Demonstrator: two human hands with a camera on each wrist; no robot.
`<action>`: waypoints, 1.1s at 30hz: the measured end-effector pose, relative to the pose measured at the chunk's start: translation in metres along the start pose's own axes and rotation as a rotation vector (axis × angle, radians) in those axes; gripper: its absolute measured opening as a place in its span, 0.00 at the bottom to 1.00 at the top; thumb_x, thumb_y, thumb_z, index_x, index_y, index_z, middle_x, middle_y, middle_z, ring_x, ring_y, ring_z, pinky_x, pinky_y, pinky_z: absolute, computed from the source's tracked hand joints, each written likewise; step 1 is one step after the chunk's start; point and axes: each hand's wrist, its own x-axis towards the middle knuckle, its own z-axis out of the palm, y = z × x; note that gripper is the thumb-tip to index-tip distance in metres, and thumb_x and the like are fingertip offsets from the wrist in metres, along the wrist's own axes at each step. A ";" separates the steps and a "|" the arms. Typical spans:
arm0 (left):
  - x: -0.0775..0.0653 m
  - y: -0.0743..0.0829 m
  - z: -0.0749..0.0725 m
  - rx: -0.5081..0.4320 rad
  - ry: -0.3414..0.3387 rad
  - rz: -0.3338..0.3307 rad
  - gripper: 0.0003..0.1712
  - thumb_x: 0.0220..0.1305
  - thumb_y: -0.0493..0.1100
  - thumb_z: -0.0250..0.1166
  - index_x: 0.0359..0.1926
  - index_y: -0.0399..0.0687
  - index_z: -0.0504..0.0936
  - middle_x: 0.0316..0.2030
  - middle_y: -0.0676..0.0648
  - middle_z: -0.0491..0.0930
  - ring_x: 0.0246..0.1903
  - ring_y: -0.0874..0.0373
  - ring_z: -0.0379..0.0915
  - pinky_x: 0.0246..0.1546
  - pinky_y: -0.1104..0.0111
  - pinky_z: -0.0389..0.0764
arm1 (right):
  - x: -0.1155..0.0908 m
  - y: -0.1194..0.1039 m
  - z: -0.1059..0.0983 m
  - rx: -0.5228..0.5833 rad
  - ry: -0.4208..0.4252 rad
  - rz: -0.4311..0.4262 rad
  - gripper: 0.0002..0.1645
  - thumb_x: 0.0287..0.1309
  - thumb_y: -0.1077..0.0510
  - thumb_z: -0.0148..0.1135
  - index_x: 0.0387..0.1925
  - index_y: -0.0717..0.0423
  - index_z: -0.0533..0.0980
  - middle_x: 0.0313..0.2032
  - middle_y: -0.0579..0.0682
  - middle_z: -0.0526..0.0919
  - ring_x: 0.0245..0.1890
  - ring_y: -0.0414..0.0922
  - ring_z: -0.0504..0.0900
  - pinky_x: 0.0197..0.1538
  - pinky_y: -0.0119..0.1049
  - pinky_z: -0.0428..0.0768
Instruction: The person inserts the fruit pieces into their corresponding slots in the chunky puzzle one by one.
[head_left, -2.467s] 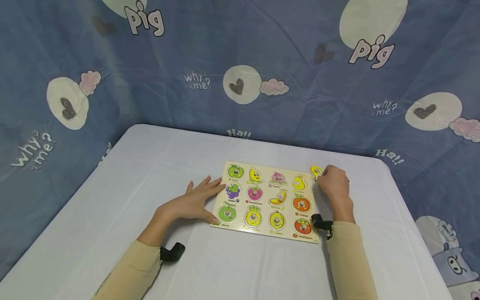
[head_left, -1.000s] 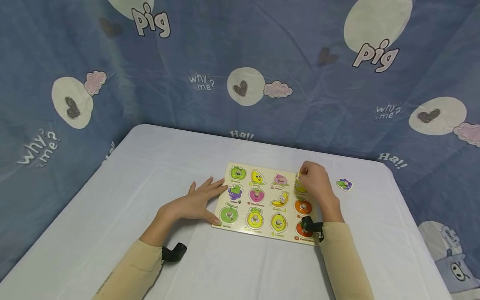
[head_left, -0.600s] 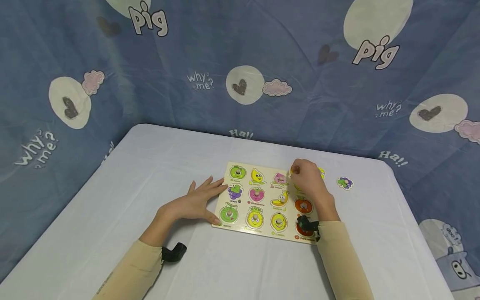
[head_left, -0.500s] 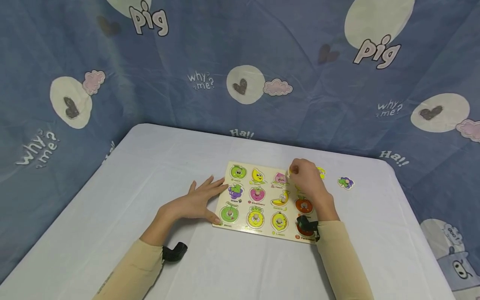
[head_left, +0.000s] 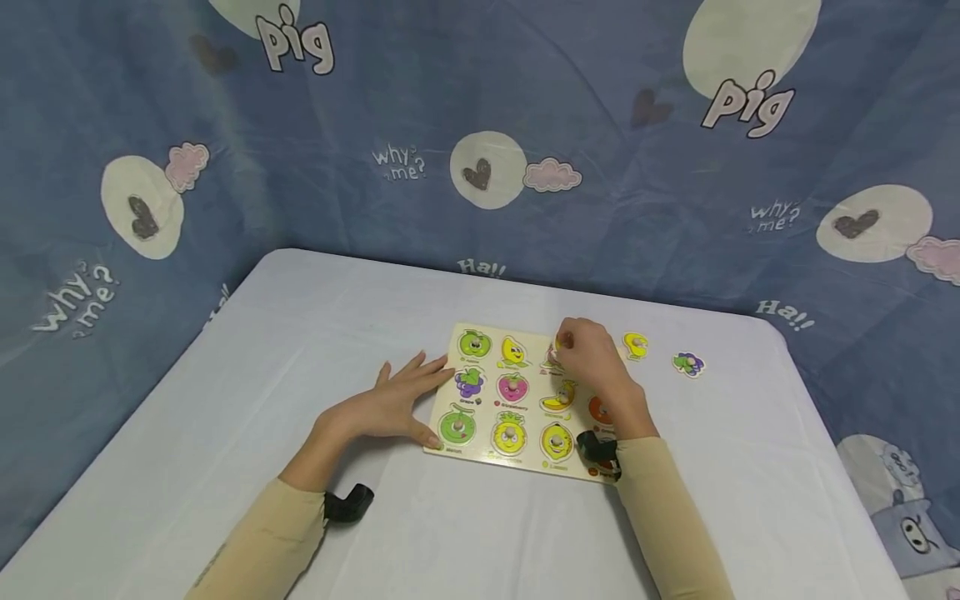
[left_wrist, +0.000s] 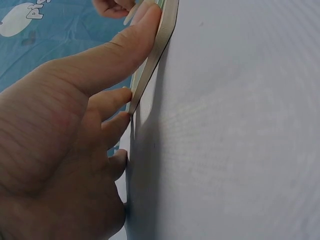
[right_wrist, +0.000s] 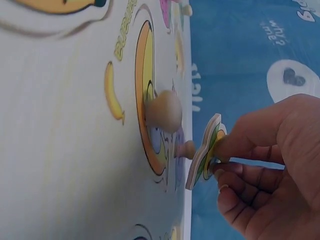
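Note:
On the white table lies a wooden peg puzzle board (head_left: pixel 491 412) with printed fruits, several with knobs. My left hand (head_left: pixel 393 400) rests at its left edge, fingers spread and thumb on the near corner. In the left wrist view, the left thumb (left_wrist: pixel 117 57) presses on the board's top. Above the board's far right part, my right hand (head_left: pixel 596 358) pinches a small yellow and green puzzle piece (right_wrist: pixel 204 155) between thumb and fingers. In the right wrist view that piece is tilted and clear of the banana piece (right_wrist: pixel 145 75). The right hand covers the pear spot and part of the peach.
To the right of the board lie a loose yellow piece (head_left: pixel 636 345) and a loose purple grape piece (head_left: pixel 688 364). A blue patterned cloth (head_left: pixel 420 217) hangs behind the table. A black wrist camera (head_left: pixel 598 447) hangs over the board's near right part.
My right hand has moved left from the loose pieces beside the board to above the peach, carrying the pinched piece. The yellow loose piece has come into full view. The left hand stays put.

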 end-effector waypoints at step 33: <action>-0.001 0.001 -0.002 -0.001 -0.001 0.014 0.67 0.37 0.64 0.80 0.78 0.63 0.55 0.80 0.55 0.44 0.80 0.46 0.27 0.71 0.32 0.27 | 0.017 -0.041 0.026 0.022 -0.126 -0.102 0.09 0.59 0.66 0.59 0.38 0.56 0.83 0.39 0.52 0.83 0.38 0.47 0.76 0.45 0.42 0.79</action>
